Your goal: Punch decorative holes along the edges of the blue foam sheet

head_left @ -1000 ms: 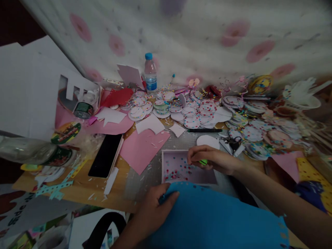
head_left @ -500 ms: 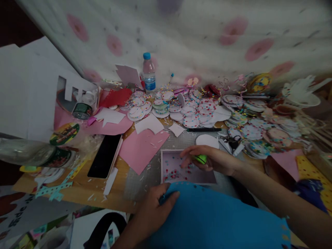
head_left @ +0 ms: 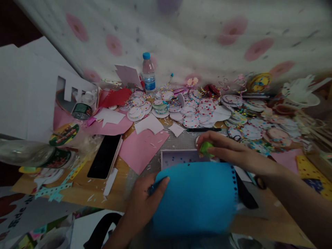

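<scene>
One blue sheet (head_left: 197,197) of foam or paper is lying at the near edge of the bench (head_left: 77,193), curved up over the near part of one shallow pink tray (head_left: 178,156); a row of small punched holes is running down its right edge. The left hand (head_left: 144,202) is gripping the sheet's left edge, thumb on top and the other fingers (head_left: 158,183) curling under it, pinching the sheet. The right hand (head_left: 228,150) is hovering just beyond the sheet's far right corner, above the tray's right end, its fingers closing around one small green object (head_left: 206,148), which is too small to name.

The tray is holding scattered colored dots. To its left, one large pink paper (head_left: 141,147) is lying flat, and left of that one dark phone (head_left: 105,155) is lying face up. One black pen (head_left: 203,130) is lying just beyond the tray. Along the far edge, many round speckled discs (head_left: 192,112) are lying piled and overlapping, too many to count. One water bottle (head_left: 149,74) with a blue cap is standing upright at the far edge, against the spotted cloth. One red paper scrap (head_left: 116,97) is lying to the bottle's left. At the left edge, one clear bottle (head_left: 28,152) is lying on its side.
</scene>
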A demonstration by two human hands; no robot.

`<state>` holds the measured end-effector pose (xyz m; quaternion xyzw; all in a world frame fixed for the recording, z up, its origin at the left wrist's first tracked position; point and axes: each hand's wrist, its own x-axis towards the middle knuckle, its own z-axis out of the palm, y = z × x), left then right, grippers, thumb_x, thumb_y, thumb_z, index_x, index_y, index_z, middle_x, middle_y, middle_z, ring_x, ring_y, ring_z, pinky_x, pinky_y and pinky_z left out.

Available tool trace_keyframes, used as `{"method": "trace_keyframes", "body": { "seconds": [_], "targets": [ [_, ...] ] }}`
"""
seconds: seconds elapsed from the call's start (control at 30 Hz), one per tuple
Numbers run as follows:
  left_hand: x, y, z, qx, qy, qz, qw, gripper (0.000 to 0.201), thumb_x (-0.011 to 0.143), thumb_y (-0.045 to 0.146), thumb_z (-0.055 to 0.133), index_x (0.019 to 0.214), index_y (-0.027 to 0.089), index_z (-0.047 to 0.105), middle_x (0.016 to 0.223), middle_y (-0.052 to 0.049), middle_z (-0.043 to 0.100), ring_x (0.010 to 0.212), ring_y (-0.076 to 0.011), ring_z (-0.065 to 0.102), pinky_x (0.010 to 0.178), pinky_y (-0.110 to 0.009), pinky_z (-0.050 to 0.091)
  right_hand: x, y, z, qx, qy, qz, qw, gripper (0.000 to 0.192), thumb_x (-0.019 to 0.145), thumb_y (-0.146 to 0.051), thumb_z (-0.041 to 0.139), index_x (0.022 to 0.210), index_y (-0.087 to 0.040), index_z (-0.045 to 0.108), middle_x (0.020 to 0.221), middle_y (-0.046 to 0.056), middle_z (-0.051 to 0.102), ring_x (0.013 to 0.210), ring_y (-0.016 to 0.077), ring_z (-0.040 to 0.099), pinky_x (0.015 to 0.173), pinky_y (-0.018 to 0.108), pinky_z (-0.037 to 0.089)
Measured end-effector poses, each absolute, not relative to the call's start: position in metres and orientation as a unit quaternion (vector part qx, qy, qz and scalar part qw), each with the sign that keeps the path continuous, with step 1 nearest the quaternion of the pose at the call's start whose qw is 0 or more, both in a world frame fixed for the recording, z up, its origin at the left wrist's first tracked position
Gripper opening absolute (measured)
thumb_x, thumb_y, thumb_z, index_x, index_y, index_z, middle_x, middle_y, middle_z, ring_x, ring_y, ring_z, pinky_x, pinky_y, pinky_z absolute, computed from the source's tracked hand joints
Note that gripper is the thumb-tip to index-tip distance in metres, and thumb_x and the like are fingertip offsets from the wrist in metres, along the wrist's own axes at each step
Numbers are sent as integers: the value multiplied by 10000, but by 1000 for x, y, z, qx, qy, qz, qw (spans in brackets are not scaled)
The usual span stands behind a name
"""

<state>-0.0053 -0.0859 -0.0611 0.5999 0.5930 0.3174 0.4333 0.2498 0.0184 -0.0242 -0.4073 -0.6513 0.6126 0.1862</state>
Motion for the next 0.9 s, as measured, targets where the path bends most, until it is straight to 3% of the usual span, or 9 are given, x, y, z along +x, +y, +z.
{"method": "trace_keyframes", "body": {
  "seconds": [0.17,0.33,0.6,0.9],
  "targets": [
    [-4,-83,-59,677,558,366,310,185,893,243,575,1038,244,691,942,5,750,852,-146,690,750,-205,510,252,2,-10,-399,-779,426,229,373,800,-359,685,1125,-263,529,1035,38,616,953,193,601,774,291,492],
    [-4,-85,-58,736,506,376,248,266,887,172,568,1129,256,640,992,3,744,887,-134,690,794,-202,507,251,-7,-9,-324,-882,267,213,327,846,-313,647,1149,-257,539,1029,50,630,988,212,570,815,347,481],
    [-8,-92,-60,766,496,338,229,345,862,118,493,1165,230,615,1003,-23,735,888,-160,687,781,-255,517,249,-7,-10,-314,-905,203,203,335,862,-355,626,1166,-228,566,1026,69,642,1002,230,570,841,360,474],
    [-13,-90,-59,755,490,377,218,292,870,140,522,1106,258,648,950,1,750,825,-145,706,730,-219,548,246,-7,-10,-319,-904,259,122,371,842,-374,639,1186,-246,583,984,62,641,954,234,576,830,383,459]
  ]
}}
